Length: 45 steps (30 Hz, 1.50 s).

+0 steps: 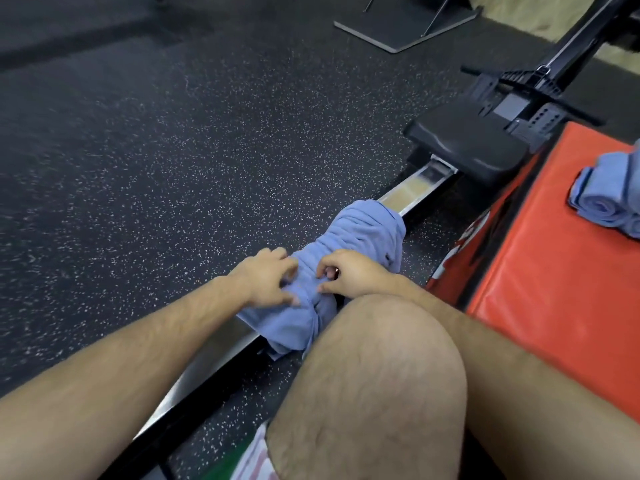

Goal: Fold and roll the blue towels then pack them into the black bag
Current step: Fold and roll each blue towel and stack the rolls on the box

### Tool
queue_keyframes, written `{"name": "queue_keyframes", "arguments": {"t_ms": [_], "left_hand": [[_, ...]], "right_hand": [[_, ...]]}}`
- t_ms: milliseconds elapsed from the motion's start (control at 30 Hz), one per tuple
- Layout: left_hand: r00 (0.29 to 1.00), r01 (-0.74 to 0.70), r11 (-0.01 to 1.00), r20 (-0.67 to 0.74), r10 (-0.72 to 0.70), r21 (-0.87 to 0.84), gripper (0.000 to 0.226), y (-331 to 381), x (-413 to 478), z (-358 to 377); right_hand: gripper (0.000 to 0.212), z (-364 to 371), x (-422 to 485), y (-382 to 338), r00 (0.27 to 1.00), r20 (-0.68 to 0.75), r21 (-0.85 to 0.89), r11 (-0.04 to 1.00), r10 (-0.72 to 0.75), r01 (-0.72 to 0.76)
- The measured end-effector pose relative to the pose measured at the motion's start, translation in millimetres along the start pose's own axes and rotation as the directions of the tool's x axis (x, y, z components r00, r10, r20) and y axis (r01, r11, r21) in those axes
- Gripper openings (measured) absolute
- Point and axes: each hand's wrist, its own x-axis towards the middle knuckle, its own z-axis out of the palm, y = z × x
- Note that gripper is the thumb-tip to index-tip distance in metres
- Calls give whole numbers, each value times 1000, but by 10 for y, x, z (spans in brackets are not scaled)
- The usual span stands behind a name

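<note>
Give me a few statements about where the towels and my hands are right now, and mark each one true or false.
1. The left hand and the right hand both hold the bunched blue towel. True.
2. That towel is neatly rolled. False: it is crumpled and draped over the metal rail.
3. Rolled towels sit on the red pad. True.
4. A black bag stands beside the rolled towels. False: no bag is in view.
5. The black seat is under the bunched towel. False: it sits farther along the rail, apart from the towel.
</note>
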Motion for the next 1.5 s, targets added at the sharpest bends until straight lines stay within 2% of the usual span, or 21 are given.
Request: {"name": "queue_keyframes", "arguments": {"t_ms": [67,133,300,400,533,633,700,767,867,967,1033,1100,1167,1300,1400,1500], "left_hand": [[986,-45,997,166,33,70,48,-48,-122,9],[983,-117,992,151,109,47,34,-49,-154,44],[982,-140,976,-153,114,-170,14,210,-44,-107],[925,-235,945,-352,146,-226,6,398,71,-406],[828,-234,911,-560,4,-340,11,568,170,-766],[743,-174,891,-650,-160,-418,31,742,142,-923],[743,-82,850,-601,-296,-520,49,876,108,-1036],[774,-45,795,-524,-355,-605,56,1003,113,-1154],[839,-137,708,-462,-289,-693,47,1228,203,-1405],[887,-290,471,-419,-195,-833,31,1575,296,-1739],[907,-360,314,-408,-101,-879,35,1871,318,-1943],[905,-408,221,-424,-26,-886,36,2204,310,-2112],[898,-436,174,-439,19,-883,26,2523,314,-2248],[885,-465,139,-455,100,-874,25,3135,305,-2459],[890,-445,128,-423,168,-886,22,3606,238,-2548],[909,-388,174,-343,238,-905,16,4030,207,-2582]], "right_hand": [[23,5,4,-49,999,34,19,1000,-24,24],[23,27,5,-106,997,63,43,998,-53,51],[23,1,-91,-193,997,14,132,988,-77,75],[20,-134,-128,-200,985,-172,227,973,-9,49],[16,-616,-206,-235,931,-353,264,965,91,5],[23,-1025,-331,-288,884,-457,235,972,95,17],[25,-1285,-460,-317,843,-524,254,967,118,22],[20,-1524,-620,-337,805,-574,298,954,149,36],[16,-1837,-895,-330,763,-624,343,937,170,72],[21,-2066,-1227,-292,729,-643,448,887,235,110],[25,-2197,-1469,-240,704,-656,490,863,271,125],[25,-2320,-1726,-172,665,-673,547,823,323,153],[25,-2440,-1983,-77,598,-701,590,788,389,178],[9,-2624,-2504,155,429,-782,569,798,452,197],[13,-2724,-2921,278,358,-799,567,802,483,185],[22,-2787,-3323,383,318,-807,555,823,498,120]]}}
